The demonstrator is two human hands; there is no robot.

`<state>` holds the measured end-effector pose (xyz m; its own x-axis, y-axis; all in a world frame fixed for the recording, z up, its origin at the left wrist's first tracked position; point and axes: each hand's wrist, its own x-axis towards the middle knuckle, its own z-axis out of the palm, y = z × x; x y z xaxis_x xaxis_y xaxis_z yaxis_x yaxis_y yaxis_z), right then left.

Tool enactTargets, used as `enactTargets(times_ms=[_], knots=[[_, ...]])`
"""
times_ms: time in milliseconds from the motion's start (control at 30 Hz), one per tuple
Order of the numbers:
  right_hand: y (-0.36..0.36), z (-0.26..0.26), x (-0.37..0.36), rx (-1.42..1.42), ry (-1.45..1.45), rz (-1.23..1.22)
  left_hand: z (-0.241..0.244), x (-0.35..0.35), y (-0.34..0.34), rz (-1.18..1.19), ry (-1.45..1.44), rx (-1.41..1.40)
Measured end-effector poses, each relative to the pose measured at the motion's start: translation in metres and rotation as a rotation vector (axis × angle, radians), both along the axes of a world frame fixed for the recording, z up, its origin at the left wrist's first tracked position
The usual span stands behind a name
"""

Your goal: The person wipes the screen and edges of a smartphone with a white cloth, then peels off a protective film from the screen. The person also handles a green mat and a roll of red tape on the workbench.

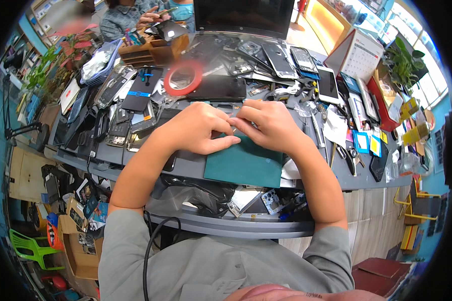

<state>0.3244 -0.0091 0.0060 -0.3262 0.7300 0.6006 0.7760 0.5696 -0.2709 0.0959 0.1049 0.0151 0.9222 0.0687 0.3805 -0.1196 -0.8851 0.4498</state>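
Note:
My left hand [207, 129] and my right hand [261, 124] meet above the far edge of a green work mat [245, 161]. Their fingertips come together around something small and thin that my fingers mostly hide, so I cannot tell what it is. A roll of red tape [183, 78] stands beyond my left hand. Just past both hands lies a dark, flat device [218, 88], perhaps a phone or tablet. A black phone panel with blue tape [141, 88] rests to the left.
Phones and parts crowd the desk. A white tablet [328, 85], scissors [350, 160] and a calendar [361, 54] are at right, a laptop [245, 17] behind. An open drawer [229, 224] holds parts below the mat. Another person's hand [148, 18] is at the far side.

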Motion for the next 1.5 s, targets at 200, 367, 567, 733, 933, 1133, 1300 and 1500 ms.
enactTargets(times_ms=[200,367,567,733,933,1133,1300,1500], knots=[[0.001,-0.001,0.002,-0.016,-0.004,-0.002,-0.002,0.0,0.001,0.022,-0.019,-0.015],[0.002,-0.006,0.004,0.002,0.003,0.003,0.0,0.0,0.001,0.032,0.044,-0.006],[0.002,-0.011,0.006,0.04,0.01,0.022,0.005,0.0,-0.005,0.087,0.053,-0.03],[0.003,-0.014,0.007,0.039,-0.024,-0.022,0.005,0.005,-0.005,0.042,0.023,-0.019],[0.003,-0.014,0.008,0.048,-0.001,0.006,0.012,0.009,-0.011,0.059,0.046,-0.058],[0.009,-0.015,0.002,0.04,-0.033,0.012,0.009,-0.001,-0.008,0.017,-0.003,-0.012],[-0.002,-0.004,0.003,0.03,-0.021,-0.031,0.002,0.002,0.004,-0.017,0.073,0.014],[-0.002,0.007,-0.004,-0.068,0.03,-0.015,-0.007,-0.001,0.005,-0.004,-0.072,0.049]])
